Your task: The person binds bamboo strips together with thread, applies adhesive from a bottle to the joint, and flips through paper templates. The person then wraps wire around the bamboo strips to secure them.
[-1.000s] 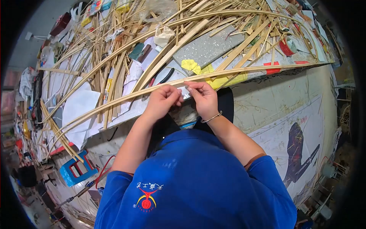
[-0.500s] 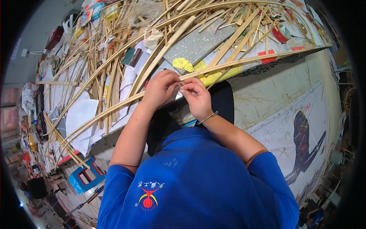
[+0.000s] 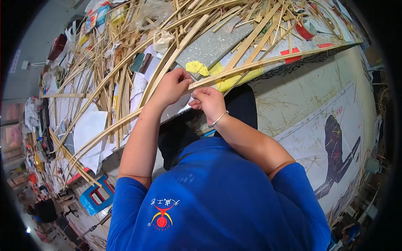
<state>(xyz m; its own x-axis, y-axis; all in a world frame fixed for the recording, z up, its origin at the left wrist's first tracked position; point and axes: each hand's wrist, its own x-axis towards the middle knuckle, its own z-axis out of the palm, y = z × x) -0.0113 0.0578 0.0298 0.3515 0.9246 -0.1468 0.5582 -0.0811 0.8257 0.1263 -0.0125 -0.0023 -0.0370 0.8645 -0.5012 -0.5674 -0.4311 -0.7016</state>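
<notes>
The left hand (image 3: 171, 88) lies just off the near left of the slab (image 3: 215, 46), its wrist across the long strip (image 3: 247, 67) and its fingers curled in; that arm may be steadying the strip. The right hand (image 3: 208, 103) sits nearer the person than the slab, just on the near side of the strip, thumb and fingers drawn together. The fingertips of both hands come close at the strip, slightly apart; whether they pinch it or something finer, I cannot tell.

The strip passes along the slab's near side, out past it both ways, perhaps set near the surface's (image 3: 310, 44) edge for easy reach from both sides.

A yellow scrap (image 3: 196, 67) rests at the slab's near corner. Left of the slab are a cloth (image 3: 162, 42) and a heap of loose strips (image 3: 121, 79), with paper (image 3: 90, 131) farther left and nearer. Right of it lies a red roll (image 3: 304, 31).
</notes>
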